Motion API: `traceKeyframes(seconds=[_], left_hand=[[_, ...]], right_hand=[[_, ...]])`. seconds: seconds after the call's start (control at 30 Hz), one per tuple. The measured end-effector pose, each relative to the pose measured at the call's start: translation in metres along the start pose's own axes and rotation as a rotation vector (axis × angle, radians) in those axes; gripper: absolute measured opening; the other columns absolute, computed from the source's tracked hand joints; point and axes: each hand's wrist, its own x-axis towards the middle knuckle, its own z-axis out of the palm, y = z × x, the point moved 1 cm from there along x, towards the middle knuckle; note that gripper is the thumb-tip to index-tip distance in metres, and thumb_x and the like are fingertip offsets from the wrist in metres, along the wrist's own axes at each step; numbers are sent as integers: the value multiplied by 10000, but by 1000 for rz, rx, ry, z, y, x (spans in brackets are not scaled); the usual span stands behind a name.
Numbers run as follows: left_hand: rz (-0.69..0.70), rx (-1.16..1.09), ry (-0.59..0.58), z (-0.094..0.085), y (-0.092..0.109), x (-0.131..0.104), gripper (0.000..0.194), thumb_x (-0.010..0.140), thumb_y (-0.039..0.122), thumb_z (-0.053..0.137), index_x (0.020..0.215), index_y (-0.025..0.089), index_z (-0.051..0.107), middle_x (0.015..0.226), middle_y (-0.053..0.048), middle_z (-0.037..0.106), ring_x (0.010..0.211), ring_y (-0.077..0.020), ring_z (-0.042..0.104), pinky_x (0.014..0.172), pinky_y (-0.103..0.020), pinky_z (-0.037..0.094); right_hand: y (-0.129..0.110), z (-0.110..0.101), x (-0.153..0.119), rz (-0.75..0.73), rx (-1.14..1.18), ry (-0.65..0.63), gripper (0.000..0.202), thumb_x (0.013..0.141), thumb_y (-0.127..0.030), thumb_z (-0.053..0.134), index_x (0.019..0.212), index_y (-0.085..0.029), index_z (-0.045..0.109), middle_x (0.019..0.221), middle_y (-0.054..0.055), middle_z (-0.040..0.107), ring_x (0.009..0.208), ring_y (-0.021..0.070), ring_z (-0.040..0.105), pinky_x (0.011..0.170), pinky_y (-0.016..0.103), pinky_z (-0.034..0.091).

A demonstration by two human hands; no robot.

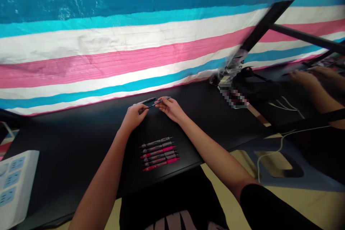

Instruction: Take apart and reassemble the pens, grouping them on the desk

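Left grip (136,115), right grip (170,108) pinched, close together; arms (101,179) extended.

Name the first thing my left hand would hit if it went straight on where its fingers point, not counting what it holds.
Probably your right hand: the left hand points towards it along the thin pen part in its grip, though depth is unclear here.

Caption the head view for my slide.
Left hand and right hand hold a pen beyond a row of pens.
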Motion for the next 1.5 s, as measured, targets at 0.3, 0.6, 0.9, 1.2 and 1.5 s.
traceKeyframes(seconds=[0.3, 0.6, 0.9, 1.2, 1.5], left_hand=[[-7, 35, -34, -1, 3, 0, 178, 891, 267, 650, 964, 186, 790, 763, -40, 741, 659, -187, 640, 679, -310, 494], [-51, 36, -53, -1, 9, -2, 159, 914, 335, 662, 917, 201, 748, 673, -5, 675, 612, -166, 589, 641, -290, 436], [-44, -16, 87, -2, 1, 1, 203, 917, 365, 618, 927, 181, 702, 736, -22, 667, 608, -152, 569, 620, -286, 443], [-95, -179, 115, -6, 1, 1, 281, 917, 427, 603, 885, 176, 724, 704, -20, 664, 595, -141, 546, 570, -263, 419], [-75, -144, 73, -8, 6, 1, 314, 966, 430, 549, 846, 178, 694, 700, -15, 674, 617, -155, 594, 597, -269, 441]], right_hand=[[0, 5, -4, 9, -72, 11, 363, 743, -500, 880, 899, -204, 738, 934, 40, 794, 834, 159, 768, 686, 223, 571], [1, 14, -10, 57, -134, -101, 400, 751, -495, 883, 981, -193, 755, 914, 57, 802, 852, 177, 785, 668, 216, 581], [-6, 3, -6, -54, -68, -13, 345, 780, -453, 874, 984, -235, 700, 927, 20, 808, 818, 162, 785, 665, 224, 590], [-8, 4, -6, -58, -135, 81, 351, 672, -418, 924, 900, -222, 743, 749, -19, 727, 724, 133, 708, 665, 236, 553], [0, 10, -6, -126, -413, -32, 256, 663, -300, 879, 859, -206, 744, 840, 7, 746, 823, 176, 694, 745, 300, 529]])
